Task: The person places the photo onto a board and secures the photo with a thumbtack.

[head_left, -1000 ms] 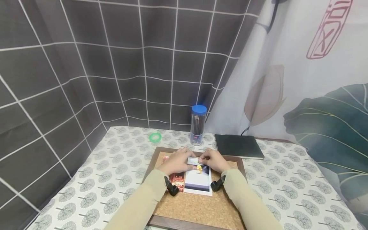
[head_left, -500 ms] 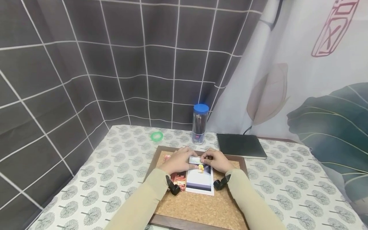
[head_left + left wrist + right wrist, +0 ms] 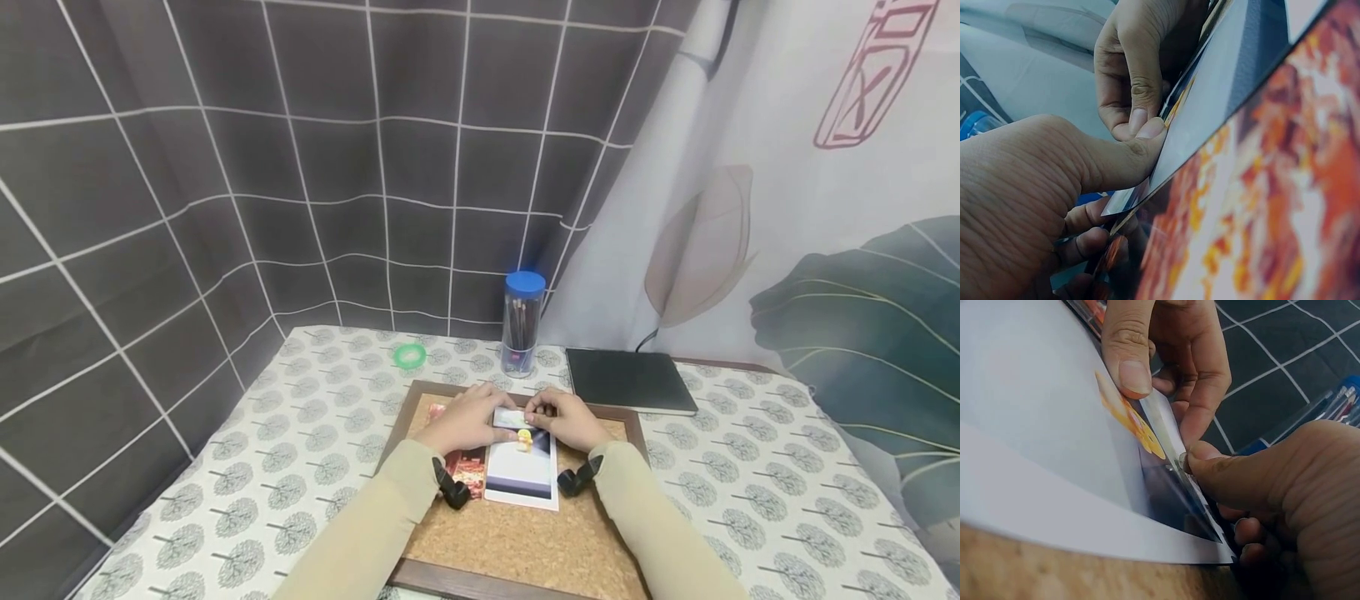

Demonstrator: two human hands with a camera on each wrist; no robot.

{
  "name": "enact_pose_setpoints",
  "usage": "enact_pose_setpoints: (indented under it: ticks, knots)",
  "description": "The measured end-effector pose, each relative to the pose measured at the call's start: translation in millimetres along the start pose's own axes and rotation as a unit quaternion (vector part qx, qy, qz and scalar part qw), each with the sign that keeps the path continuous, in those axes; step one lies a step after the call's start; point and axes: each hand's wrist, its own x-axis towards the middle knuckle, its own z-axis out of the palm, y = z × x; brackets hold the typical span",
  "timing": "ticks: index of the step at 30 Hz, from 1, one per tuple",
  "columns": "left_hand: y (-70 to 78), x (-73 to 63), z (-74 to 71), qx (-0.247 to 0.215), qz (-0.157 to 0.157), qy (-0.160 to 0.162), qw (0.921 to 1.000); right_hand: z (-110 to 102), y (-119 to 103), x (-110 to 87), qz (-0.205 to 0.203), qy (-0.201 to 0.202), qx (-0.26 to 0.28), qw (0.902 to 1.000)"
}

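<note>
In the head view a white-bordered photo with a yellow cartoon-like figure lies on the cork board. My left hand rests over its upper left, thumb laid across the picture; the right wrist view shows that thumb pressing close to the upper edge. My right hand pinches at the photo's upper edge with thumb and forefinger, its other fingers curled. Both thumbs almost meet in the left wrist view. I cannot tell whether anything small sits between the right fingertips. A red and orange photo lies partly under my left hand.
A dark wooden frame borders the cork board. Behind it stand a clear tube with a blue lid holding brushes, a green tape roll and a flat black pad. A tree-patterned cloth covers the table.
The head view has shifted slightly, moving the scene a little to the right. Both hands stay at the photo's top, the right fingertips shifting only minutely.
</note>
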Motion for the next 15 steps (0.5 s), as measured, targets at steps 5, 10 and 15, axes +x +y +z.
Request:
enact_pose_setpoints:
  ticks: [5, 10, 15]
  knots:
    - [-1.5, -0.6, 2.0, -0.001, 0.005, 0.006, 1.0000, 1.4, -1.2, 0.2, -0.005, 0.013, -0.010, 0.9998]
    - [-2.0, -0.9, 2.6, 0.002, 0.005, 0.006, 1.0000, 2.9, -4.9, 0.0, 0.007, 0.022, -0.022, 0.9995]
    - [-2.4, 0.4, 2.6, 0.002, 0.006, 0.006, 1.0000, 3.5, -7.2, 0.2, 0.016, 0.028, -0.033, 0.9990]
